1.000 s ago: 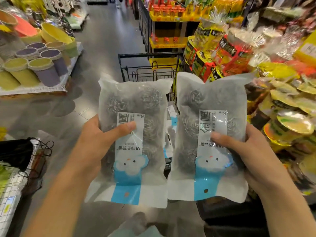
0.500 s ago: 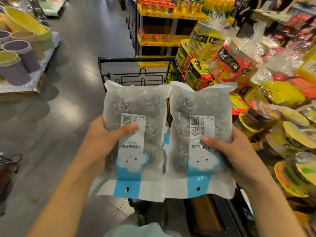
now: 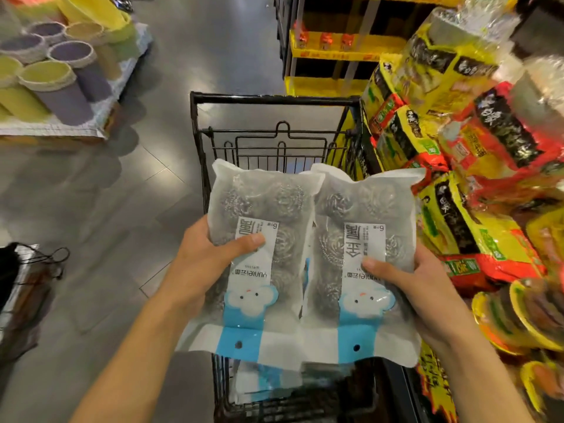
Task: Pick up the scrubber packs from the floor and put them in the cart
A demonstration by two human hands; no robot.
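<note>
Scrubber packs, two of them, are held side by side over the cart (image 3: 274,100), edges touching, in the head view. Left hand (image 3: 207,257) has its grip clenched on the left pack (image 3: 262,209), thumb pressed across the white label; right hand (image 3: 418,285) grasps the right pack (image 3: 363,215) the same way. Both packs hang flat, labels up, apparently so they can drop straight into the basket below. At 6 o'clock, under the held pair, more packs (image 3: 262,380) of the same blue-and-white kind already lie inside the cart. The grey floor (image 3: 122,209) stretches from 9 to 12 o'clock; no pack shows on it here.

Around them: at 10 o'clock, purple and green bins (image 3: 61,80) stand on a low pallet. From 1 to 5 o'clock, yellow and red noodle bags (image 3: 451,209) crowd close against the cart's right side and could snag the right pack on release. At 12 o'clock stands a yellow shelf (image 3: 335,50). A dark bag (image 3: 18,270) sits at 8 o'clock.
</note>
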